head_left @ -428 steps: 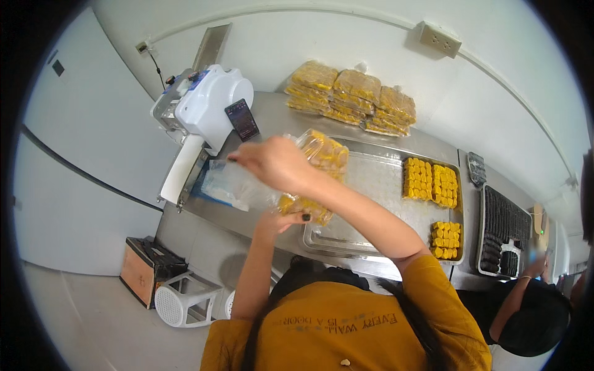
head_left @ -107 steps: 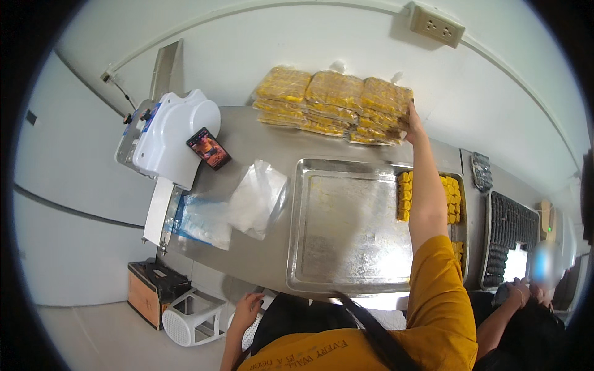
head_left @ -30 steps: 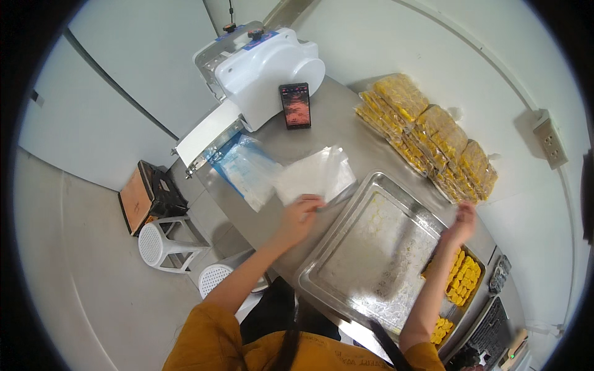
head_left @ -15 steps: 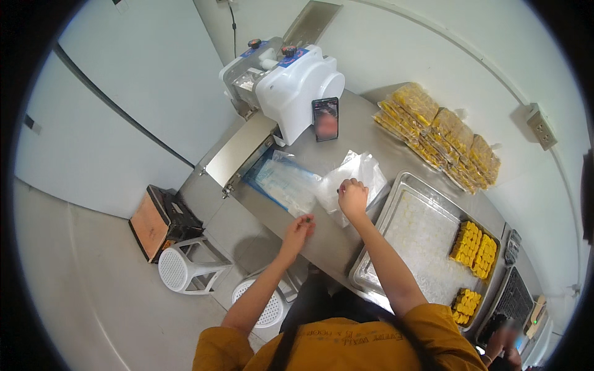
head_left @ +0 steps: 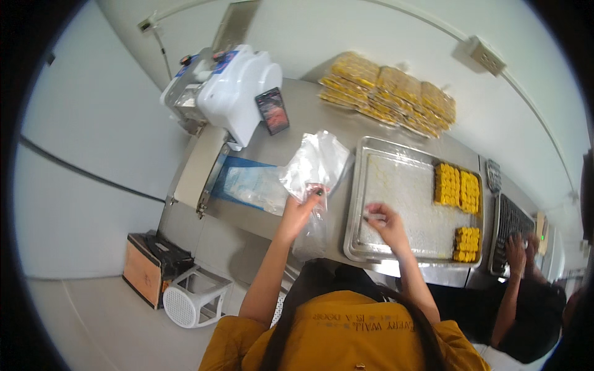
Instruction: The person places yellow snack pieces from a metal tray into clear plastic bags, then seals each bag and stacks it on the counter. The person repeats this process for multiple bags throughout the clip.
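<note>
My left hand (head_left: 300, 207) grips a clear plastic bag (head_left: 312, 235) that hangs below a pile of clear and white bags (head_left: 312, 154). More flat bags on blue plastic (head_left: 229, 182) lie just left of it. My right hand (head_left: 387, 226) is over the bare left part of a large metal tray (head_left: 356, 185), fingers loosely curled and apart, with nothing visible between them. At the tray's right side sit blocks of yellow pieces (head_left: 447, 184), with a smaller block (head_left: 467, 243) nearer me.
A white machine (head_left: 226, 105) with a phone (head_left: 272, 111) against it stands back left. Packed yellow bags (head_left: 346, 74) are stacked along the wall. At right a co-worker's hands (head_left: 516, 250) work over dark pieces on another tray (head_left: 507, 210). A white stool (head_left: 182, 306) is below.
Since half a second ago my left hand has moved up to the bags and taken hold of one. My right hand has left the bag pile for the tray. The view has turned.
</note>
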A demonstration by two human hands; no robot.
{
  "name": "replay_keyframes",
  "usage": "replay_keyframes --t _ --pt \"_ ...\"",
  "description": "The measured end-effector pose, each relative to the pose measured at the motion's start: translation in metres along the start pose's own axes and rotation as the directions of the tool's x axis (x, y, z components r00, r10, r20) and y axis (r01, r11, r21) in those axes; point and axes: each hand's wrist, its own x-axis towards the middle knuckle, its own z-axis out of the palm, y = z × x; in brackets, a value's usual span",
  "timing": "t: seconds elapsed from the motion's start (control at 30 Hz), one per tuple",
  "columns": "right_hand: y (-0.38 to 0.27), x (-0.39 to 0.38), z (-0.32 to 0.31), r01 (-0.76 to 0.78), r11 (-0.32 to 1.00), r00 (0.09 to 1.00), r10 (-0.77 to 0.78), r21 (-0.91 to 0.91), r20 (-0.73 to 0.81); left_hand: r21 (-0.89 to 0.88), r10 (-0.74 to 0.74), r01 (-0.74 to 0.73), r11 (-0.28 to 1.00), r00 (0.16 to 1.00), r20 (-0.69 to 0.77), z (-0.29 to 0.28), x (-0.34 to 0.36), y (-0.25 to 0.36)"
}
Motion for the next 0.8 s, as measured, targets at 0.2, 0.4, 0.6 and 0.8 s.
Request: replay_keyframes --t 0.2,0.4,0.6,0.8 --pt "-0.044 0.018 -0.025 0.254 0.899 0.967 -0.24 0.358 -0.085 0.546 -0.05 -0.202 0.813 0.91 0.411 0.047 -0.023 0.005" --pt "-0.037 0.002 -0.039 0.223 0.828 0.974 -0.212 0.515 -0.082 -0.103 -0.097 0.131 0.986 0.953 0.286 0.088 -0.047 0.008" --pt "-0.018 -0.014 -0.051 0.199 0.884 0.969 -0.114 0.424 -0.218 0.032 0.003 -0.009 0.999 0.982 0.189 0.116 -0.048 0.018" --pt "-0.007 -0.018 -0.084 0.219 0.872 0.969 -0.141 0.438 -0.203 0.144 0.04 -0.012 0.989 0.981 -0.188 0.126 -0.055 0.017"
